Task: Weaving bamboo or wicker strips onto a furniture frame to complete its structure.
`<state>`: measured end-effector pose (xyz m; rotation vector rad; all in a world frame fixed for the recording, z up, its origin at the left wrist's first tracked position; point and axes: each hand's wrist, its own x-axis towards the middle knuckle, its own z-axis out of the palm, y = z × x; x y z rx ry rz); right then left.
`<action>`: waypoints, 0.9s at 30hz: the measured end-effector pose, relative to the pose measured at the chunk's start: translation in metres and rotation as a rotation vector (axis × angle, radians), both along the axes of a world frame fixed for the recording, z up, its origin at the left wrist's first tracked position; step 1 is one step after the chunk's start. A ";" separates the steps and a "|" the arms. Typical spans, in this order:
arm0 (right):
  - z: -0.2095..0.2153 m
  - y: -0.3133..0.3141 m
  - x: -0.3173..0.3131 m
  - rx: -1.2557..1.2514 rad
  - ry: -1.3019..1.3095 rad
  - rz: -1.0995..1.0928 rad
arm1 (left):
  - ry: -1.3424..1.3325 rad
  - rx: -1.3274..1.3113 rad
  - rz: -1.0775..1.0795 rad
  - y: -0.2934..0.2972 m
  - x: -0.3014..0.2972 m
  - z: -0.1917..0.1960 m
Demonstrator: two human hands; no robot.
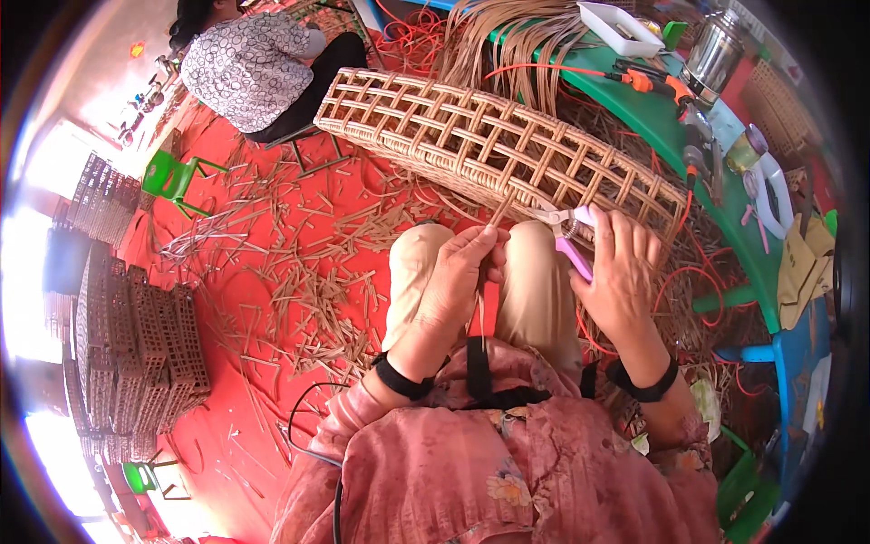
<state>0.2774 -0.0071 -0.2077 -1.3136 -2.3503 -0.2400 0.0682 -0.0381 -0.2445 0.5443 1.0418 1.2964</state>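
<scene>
Pinched a cane strip [497, 214] in left hand [458, 276], clippers [569, 234] gripped in right hand [621, 272], long basket [494, 150] slanting just above both.

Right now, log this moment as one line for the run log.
left hand: pinching cane strip | right hand: holding purple-handled cutters at strip | woven basket frame: across knees | floor: cane offcuts

A green chair [172, 177], stacked woven panels [136, 354] and a steel kettle [714, 53].
</scene>
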 end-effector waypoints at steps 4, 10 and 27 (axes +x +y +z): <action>-0.003 0.011 -0.014 0.018 -0.022 0.067 | -0.075 -0.027 0.002 0.002 -0.001 0.022; -0.002 0.017 -0.027 0.041 -0.066 0.081 | -0.105 0.003 0.009 0.002 -0.001 0.029; -0.002 0.016 -0.035 -0.056 -0.071 0.030 | -0.113 0.007 -0.006 0.004 -0.003 0.031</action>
